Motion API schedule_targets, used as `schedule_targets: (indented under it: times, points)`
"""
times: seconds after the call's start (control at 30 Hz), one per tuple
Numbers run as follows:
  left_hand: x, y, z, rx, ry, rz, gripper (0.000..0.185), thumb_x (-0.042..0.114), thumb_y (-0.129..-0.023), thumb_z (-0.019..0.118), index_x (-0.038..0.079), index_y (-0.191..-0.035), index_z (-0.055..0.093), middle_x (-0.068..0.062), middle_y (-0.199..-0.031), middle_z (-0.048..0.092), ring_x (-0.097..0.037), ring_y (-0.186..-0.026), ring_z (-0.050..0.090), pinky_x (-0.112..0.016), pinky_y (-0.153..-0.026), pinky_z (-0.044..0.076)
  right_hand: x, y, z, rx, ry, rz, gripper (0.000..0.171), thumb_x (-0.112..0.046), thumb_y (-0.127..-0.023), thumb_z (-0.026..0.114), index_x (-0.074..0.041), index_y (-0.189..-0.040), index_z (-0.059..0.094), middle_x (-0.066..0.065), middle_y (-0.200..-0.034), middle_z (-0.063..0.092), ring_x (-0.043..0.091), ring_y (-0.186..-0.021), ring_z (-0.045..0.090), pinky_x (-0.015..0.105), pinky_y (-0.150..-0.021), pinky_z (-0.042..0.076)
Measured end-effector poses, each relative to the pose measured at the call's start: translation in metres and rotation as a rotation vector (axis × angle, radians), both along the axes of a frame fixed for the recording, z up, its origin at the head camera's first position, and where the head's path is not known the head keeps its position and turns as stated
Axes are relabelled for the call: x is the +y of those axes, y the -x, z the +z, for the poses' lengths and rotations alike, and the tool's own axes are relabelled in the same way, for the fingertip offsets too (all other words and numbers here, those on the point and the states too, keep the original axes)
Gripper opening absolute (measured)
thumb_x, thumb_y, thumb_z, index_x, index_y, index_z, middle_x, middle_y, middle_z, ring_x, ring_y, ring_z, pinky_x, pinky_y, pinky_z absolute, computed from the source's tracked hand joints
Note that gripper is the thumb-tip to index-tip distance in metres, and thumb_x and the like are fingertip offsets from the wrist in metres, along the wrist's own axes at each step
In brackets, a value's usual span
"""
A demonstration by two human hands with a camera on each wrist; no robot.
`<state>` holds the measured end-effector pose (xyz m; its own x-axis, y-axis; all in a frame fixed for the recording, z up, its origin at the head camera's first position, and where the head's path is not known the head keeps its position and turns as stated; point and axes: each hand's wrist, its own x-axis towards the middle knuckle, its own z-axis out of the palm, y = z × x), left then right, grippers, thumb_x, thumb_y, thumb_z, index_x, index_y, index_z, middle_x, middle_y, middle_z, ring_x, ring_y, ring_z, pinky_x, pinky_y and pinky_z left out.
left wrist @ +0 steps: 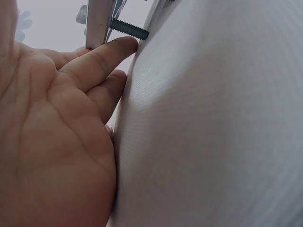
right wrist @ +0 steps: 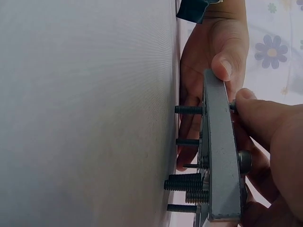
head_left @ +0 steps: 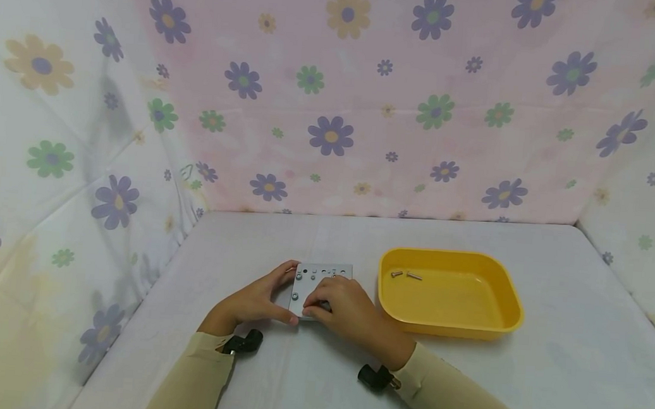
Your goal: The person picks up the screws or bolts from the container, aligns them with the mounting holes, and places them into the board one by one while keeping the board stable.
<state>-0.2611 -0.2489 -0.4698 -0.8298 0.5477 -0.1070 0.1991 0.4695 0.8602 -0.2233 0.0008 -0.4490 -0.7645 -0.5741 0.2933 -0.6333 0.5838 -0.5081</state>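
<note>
A grey metal plate [head_left: 305, 286] with holes and several screws sits left of the tray. My left hand [head_left: 252, 302] grips its left side, thumb at the near corner and fingers at the far one. In the right wrist view, threaded screw shanks [right wrist: 188, 142] stick out from the plate's underside [right wrist: 222, 156] toward the table. My right hand [head_left: 349, 307] is over the plate's near part, thumb and fingers pinching a small screw head [right wrist: 233, 106]. The left wrist view shows my left fingers [left wrist: 94, 64] under the plate beside one screw shank [left wrist: 129, 29].
A yellow tray [head_left: 450, 331] stands to the right of the plate. Two loose screws [head_left: 414, 276] lie at its far left. White cloth covers the table [head_left: 576, 323], and flowered curtains [head_left: 329, 173] enclose the back and sides.
</note>
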Motion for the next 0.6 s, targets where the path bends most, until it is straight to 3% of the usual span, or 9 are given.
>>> schedule_targets:
  times: [0.6]
  points:
    - [0.0003,-0.0021,0.0029,-0.018,-0.004,0.006,0.115,0.027,-0.072,0.096,0.024,-0.162,0.024,0.001,-0.166,0.039,-0.023,-0.159,0.02,-0.062,-0.126,0.001,0.0005,0.0018,-0.0037,0.0,-0.003,-0.003,0.007,-0.038,-0.089,0.081,-0.033,-0.094,0.083,-0.021,-0.093,0.067,0.002,-0.093,0.059,0.03,-0.087,0.05]
